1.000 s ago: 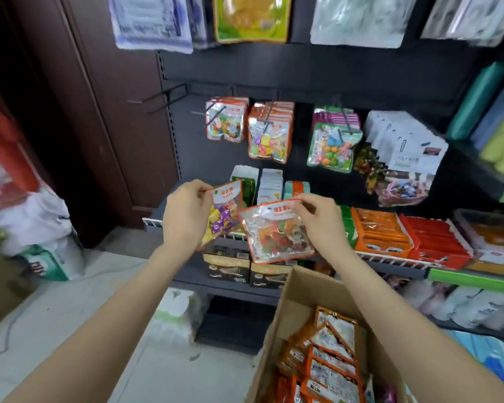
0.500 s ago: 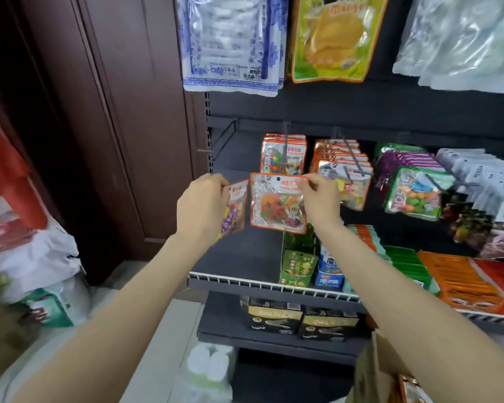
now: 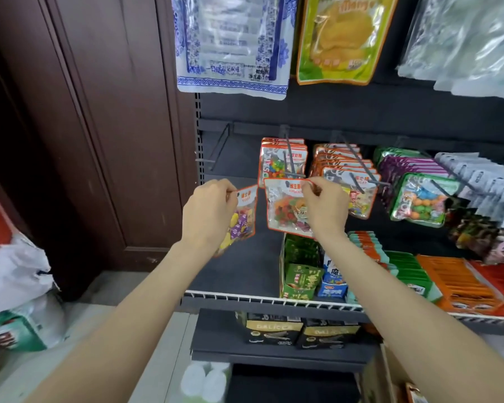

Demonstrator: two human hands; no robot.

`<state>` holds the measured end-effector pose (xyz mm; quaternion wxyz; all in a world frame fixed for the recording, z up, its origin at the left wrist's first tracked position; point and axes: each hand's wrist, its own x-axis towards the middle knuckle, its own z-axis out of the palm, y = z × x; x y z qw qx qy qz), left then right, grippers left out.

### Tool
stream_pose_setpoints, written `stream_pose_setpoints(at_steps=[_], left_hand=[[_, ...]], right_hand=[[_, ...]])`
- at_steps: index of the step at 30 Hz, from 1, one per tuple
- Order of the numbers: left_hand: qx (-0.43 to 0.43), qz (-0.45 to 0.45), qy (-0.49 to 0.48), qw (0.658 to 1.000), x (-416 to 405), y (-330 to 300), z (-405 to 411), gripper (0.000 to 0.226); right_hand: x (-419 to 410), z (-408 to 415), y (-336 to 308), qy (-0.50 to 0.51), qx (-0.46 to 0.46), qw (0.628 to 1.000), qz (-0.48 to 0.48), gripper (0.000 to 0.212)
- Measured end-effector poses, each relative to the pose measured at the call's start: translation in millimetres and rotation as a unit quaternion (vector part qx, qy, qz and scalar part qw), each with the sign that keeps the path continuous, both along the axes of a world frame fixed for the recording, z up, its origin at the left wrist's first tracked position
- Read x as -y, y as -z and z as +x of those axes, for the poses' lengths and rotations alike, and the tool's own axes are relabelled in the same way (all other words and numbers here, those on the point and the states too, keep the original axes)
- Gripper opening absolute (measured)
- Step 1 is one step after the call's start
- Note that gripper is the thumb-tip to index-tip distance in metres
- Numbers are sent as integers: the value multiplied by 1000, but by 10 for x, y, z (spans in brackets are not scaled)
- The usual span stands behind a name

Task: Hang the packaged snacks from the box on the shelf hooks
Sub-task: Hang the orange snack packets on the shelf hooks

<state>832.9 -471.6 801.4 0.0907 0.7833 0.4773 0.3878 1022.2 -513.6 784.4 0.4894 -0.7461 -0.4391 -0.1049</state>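
Both hands are sitting higher against the display than a moment ago, and the view is now tilting up so that the cardboard box (image 3: 390, 376) is showing only as a corner at the lower right. Shelf unit (image 3: 274, 298) is filling the right of the view, its dark back panel carrying wire hooks. One hook (image 3: 291, 158) is holding a row of hung candy packs (image 3: 282, 161); the next hook to its left (image 3: 216, 152) is standing bare. Boxed goods are sitting on the shelf below, the green cartons (image 3: 300, 269) nearest. Right hand (image 3: 326, 207) is pinching the top edge of a clear gummy packet (image 3: 285, 210) between thumb and curled fingers, holding it upright just below the tip of the loaded hook and in front of the hung packs; whether its hole is on the wire I cannot tell. Left hand (image 3: 208, 213) is gripping a second packet (image 3: 242, 213) at its upper corner, fingers curled round it, the packet hanging tilted just left of the first and apart from it.
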Motion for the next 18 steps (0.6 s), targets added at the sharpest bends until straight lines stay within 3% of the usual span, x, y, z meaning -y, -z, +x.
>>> stream_pose_setpoints(at_steps=[5,13,18], left_hand=[[-4,-4,9,1000,-78,-13,44,18],[-19,-25,17,999,-226,-19,109,19],[-44,-28,47,998,-262,11,142,19]], right_hand=[[-247,78,-77,22,19,999,-26,19],[-717,258,-300,31,203,958,-199,20],[-889,358,-341,45,197,947,-249,26]])
